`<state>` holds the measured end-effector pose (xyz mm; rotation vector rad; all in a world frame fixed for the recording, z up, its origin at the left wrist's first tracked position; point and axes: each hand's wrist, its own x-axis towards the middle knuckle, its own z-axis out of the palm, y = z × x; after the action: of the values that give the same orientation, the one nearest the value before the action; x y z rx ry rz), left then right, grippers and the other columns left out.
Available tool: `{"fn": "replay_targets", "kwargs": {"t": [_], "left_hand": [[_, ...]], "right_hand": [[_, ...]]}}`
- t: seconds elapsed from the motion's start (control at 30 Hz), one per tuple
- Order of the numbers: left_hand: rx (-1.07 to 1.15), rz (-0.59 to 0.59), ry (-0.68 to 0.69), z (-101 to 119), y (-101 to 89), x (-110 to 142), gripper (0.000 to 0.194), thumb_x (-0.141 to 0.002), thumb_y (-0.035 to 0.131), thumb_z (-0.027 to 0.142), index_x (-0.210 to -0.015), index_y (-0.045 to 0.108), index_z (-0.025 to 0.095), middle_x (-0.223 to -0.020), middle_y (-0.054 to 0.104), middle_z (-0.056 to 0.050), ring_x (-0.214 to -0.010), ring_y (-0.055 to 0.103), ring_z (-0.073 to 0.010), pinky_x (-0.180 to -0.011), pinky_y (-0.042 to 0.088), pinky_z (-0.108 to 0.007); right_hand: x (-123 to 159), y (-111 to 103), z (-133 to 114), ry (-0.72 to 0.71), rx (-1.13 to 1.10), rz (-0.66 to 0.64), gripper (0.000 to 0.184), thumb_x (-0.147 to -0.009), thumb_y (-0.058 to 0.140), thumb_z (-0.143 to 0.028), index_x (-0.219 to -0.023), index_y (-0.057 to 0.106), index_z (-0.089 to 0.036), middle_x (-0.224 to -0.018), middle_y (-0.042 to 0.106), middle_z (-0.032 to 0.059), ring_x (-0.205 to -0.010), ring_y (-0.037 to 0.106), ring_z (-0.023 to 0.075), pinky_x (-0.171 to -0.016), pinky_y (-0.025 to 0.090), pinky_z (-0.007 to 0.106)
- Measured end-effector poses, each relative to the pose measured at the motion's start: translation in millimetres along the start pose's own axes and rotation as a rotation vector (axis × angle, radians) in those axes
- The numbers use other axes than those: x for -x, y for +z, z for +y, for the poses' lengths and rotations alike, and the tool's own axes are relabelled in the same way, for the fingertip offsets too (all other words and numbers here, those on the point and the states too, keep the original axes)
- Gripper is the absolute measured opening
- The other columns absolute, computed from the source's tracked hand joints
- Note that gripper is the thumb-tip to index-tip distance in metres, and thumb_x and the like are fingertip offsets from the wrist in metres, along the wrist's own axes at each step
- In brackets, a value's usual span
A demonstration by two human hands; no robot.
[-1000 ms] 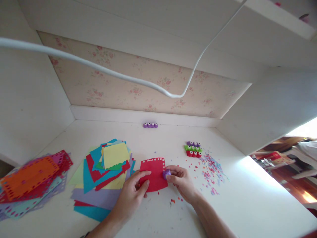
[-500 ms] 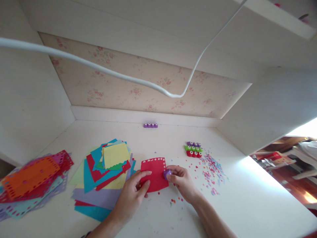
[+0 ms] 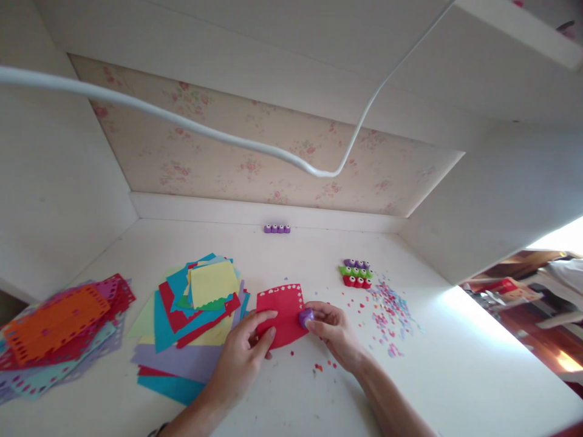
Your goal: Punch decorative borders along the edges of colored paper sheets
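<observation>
A red sheet of paper [image 3: 283,315] has a row of small punched shapes along its top edge and down the upper part of its right edge. My left hand [image 3: 249,343] pinches its left side between thumb and fingers. At the sheet's right edge, my right hand [image 3: 331,331] grips a small purple craft punch [image 3: 306,317] between thumb and fingers. The punch meets the paper's edge just below the last visible holes. Whether the paper sits inside its slot, I cannot tell.
Left of my hands lie a stack of coloured paper [image 3: 214,285] and a pile of punched sheets [image 3: 59,321]. Several purple, green and red punches [image 3: 356,273] stand at right beside scattered confetti [image 3: 389,312]. More purple punches [image 3: 277,229] line the back. A white cable [image 3: 237,144] hangs in front.
The red paper has shifted slightly left and up and turned a little. The purple punch has tilted a bit in my right hand; another hole shows on the right edge.
</observation>
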<state>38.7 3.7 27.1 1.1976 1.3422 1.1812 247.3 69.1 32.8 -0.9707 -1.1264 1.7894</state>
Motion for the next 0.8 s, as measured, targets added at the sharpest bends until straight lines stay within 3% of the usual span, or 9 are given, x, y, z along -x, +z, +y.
{"fn": "replay_targets", "kwargs": {"t": [0.4,0.8], "left_hand": [[0.025,-0.052,0.033,-4.8,1.8,0.3,0.032,-0.088,0.059,0.041,-0.113,0.063,0.021,-0.104,0.065,-0.007,-0.061,0.061,-0.0105,-0.051,0.051,-0.021],[0.018,-0.055,0.028,-5.6,1.8,-0.4,0.032,-0.088,0.058,0.042,-0.113,0.063,0.021,-0.102,0.065,-0.007,-0.060,0.059,-0.0098,-0.052,0.051,-0.021]], "right_hand": [[-1.9,0.0,2.6,-0.010,-0.028,0.042,0.036,-0.063,0.086,-0.025,-0.096,0.072,-0.018,-0.086,0.075,0.0036,-0.075,0.066,0.0139,-0.072,0.048,0.025],[-0.6,0.8,2.4,-0.017,-0.033,0.047,0.035,-0.063,0.086,-0.026,-0.094,0.073,-0.019,-0.084,0.076,0.0031,-0.075,0.067,0.0129,-0.072,0.048,0.024]]}}
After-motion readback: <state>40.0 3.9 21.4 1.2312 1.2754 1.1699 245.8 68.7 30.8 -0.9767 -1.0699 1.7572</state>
